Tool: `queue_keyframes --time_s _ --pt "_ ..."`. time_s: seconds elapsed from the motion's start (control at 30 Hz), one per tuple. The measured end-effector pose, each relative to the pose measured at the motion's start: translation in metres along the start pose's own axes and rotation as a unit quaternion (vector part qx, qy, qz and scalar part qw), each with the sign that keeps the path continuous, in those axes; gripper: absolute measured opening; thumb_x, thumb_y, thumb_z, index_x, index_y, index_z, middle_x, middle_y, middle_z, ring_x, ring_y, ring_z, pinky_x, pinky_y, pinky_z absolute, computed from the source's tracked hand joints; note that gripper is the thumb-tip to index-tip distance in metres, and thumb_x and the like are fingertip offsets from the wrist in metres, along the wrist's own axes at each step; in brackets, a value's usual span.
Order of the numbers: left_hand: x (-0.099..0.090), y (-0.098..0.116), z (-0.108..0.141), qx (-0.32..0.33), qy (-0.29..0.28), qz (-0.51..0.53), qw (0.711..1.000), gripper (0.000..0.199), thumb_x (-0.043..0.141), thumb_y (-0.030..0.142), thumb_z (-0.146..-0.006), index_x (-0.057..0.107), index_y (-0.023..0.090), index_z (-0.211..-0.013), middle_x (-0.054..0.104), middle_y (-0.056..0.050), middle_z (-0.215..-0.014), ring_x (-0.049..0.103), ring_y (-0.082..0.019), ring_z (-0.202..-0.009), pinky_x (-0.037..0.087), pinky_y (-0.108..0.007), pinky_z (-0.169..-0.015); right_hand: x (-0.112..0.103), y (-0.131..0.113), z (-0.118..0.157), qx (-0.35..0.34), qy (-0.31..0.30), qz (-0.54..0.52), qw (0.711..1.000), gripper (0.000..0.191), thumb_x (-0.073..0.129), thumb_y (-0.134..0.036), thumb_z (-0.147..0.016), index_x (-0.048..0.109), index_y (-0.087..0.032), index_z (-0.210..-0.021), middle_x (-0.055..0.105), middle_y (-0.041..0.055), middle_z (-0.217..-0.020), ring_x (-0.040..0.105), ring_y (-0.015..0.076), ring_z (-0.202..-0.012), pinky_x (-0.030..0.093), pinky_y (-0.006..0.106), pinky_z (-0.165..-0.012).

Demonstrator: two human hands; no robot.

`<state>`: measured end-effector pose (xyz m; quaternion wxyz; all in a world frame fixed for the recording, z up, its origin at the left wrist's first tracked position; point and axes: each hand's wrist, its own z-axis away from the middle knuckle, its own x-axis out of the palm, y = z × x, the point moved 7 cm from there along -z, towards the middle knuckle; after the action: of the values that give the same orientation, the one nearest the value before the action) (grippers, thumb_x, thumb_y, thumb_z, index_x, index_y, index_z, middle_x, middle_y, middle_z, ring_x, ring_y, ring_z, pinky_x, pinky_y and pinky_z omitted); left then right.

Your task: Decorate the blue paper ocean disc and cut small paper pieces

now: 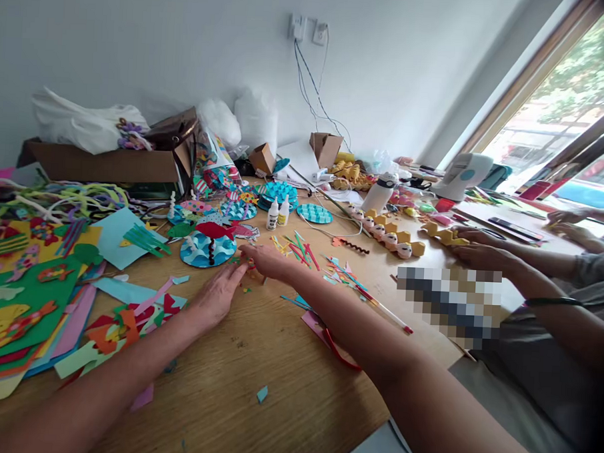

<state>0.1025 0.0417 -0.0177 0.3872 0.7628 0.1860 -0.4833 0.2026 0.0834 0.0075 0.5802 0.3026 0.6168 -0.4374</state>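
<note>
My left hand (217,295) and my right hand (266,261) meet over the table, fingertips almost touching. Between them is a small colourful paper piece (251,272), reddish and green, mostly covered by my fingers. Both hands look closed on it, though its shape is hidden. Just beyond my left fingers sits a blue disc (189,248) with wavy light-blue strips, a red paper fish (216,231) and a dark twisted pipe cleaner (211,252) standing on it. Two white glue bottles (272,215) stand upright behind my hands.
Coloured paper sheets and cut fish (29,295) pile up at left, paper scraps (122,329) beside them. Right of my forearm lie thin strips (305,250), a red-tipped pencil (395,320) and red-handled scissors (340,352). Another person's hands (486,251) work by yellow egg-carton pieces (439,234).
</note>
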Motion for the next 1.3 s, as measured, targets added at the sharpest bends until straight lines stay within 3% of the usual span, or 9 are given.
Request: queue_keyframes --time_s 0.17,0.4,0.57,0.73,0.87,0.93,1.07,1.13,1.3 --pt "0.001 -0.011 -0.004 -0.021 0.019 0.020 0.999 0.056 0.030 0.005 -0.081 0.042 0.014 -0.134 0.044 -0.014 -0.141 0.037 -0.022 -0.131 0.030 -0.043 -0.108 0.007 -0.007 -0.004 -0.062 0.006 0.009 0.998 0.049 0.051 -0.009 -0.079 0.046 -0.019 -0.127 0.063 0.0096 -0.116 0.060 0.0245 -0.101 0.047 0.031 -0.078" --pt "0.003 0.009 0.008 -0.032 -0.003 0.088 0.996 0.054 0.035 0.002 -0.075 0.055 0.019 -0.122 0.057 -0.010 -0.130 0.050 -0.023 -0.121 0.037 -0.040 -0.103 0.006 -0.005 -0.005 -0.074 0.020 0.005 0.997 0.053 0.043 -0.004 -0.080 0.042 -0.024 -0.130 0.062 0.0054 -0.119 0.062 0.0196 -0.100 0.047 0.027 -0.075" --pt "-0.020 0.000 0.016 -0.093 0.036 0.155 0.983 0.055 0.036 -0.001 -0.066 0.061 0.019 -0.111 0.062 -0.010 -0.122 0.056 -0.023 -0.112 0.039 -0.039 -0.100 0.008 -0.021 -0.003 -0.111 0.010 0.018 0.994 0.039 0.051 -0.017 -0.083 0.050 -0.018 -0.122 0.066 0.0088 -0.110 0.062 0.0217 -0.098 0.046 0.028 -0.078" --pt "-0.047 -0.024 0.017 -0.159 0.101 0.256 0.948 0.048 0.039 0.000 -0.058 0.061 0.021 -0.096 0.068 -0.008 -0.106 0.060 -0.024 -0.106 0.041 -0.040 -0.098 0.003 -0.013 0.007 -0.109 0.014 0.033 0.993 0.052 0.045 -0.002 -0.079 0.047 -0.018 -0.128 0.065 0.0106 -0.112 0.061 0.0215 -0.100 0.044 0.028 -0.079" --pt "-0.058 -0.026 0.016 -0.188 0.141 0.338 0.911 0.039 0.039 0.004 -0.062 0.057 0.018 -0.094 0.068 -0.009 -0.100 0.065 -0.020 -0.096 0.046 -0.038 -0.093 0.001 -0.011 0.006 -0.098 0.020 0.034 0.994 0.057 0.042 0.001 -0.078 0.044 -0.018 -0.131 0.062 0.0117 -0.119 0.061 0.0226 -0.101 0.045 0.029 -0.078" --pt "-0.061 -0.023 0.020 -0.212 0.157 0.407 0.875 0.033 0.043 0.006 -0.067 0.056 0.018 -0.095 0.068 -0.008 -0.100 0.065 -0.018 -0.094 0.049 -0.034 -0.089 0.003 -0.016 0.005 -0.103 0.013 0.032 0.994 0.053 0.046 -0.003 -0.078 0.047 -0.018 -0.129 0.064 0.0115 -0.115 0.062 0.0238 -0.098 0.046 0.030 -0.078" --pt "-0.053 -0.015 0.035 -0.276 0.150 0.633 0.707 0.023 0.050 0.005 -0.074 0.060 0.015 -0.092 0.070 -0.010 -0.097 0.066 -0.016 -0.091 0.052 -0.025 -0.081 -0.005 -0.019 0.015 -0.089 0.028 0.020 0.995 0.052 0.045 -0.001 -0.078 0.050 -0.019 -0.127 0.068 0.0096 -0.106 0.062 0.0223 -0.097 0.045 0.030 -0.080" --pt "-0.050 -0.010 0.041 -0.287 0.140 0.696 0.643 0.025 0.044 0.001 -0.077 0.062 0.012 -0.091 0.071 -0.012 -0.095 0.068 -0.017 -0.088 0.054 -0.025 -0.077 -0.017 -0.015 0.028 -0.066 0.056 0.006 0.996 0.052 0.040 0.000 -0.080 0.050 -0.020 -0.127 0.066 0.0092 -0.112 0.061 0.0203 -0.100 0.044 0.029 -0.081" --pt "-0.046 0.004 0.050 -0.304 0.119 0.768 0.551 0.031 0.036 0.003 -0.084 0.066 0.007 -0.087 0.072 -0.013 -0.087 0.069 -0.018 -0.081 0.058 -0.027 -0.070 -0.038 -0.009 0.073 -0.023 0.116 -0.045 0.992 0.033 0.046 -0.005 -0.082 0.061 -0.016 -0.109 0.066 0.0085 -0.109 0.060 0.0180 -0.099 0.043 0.027 -0.082"
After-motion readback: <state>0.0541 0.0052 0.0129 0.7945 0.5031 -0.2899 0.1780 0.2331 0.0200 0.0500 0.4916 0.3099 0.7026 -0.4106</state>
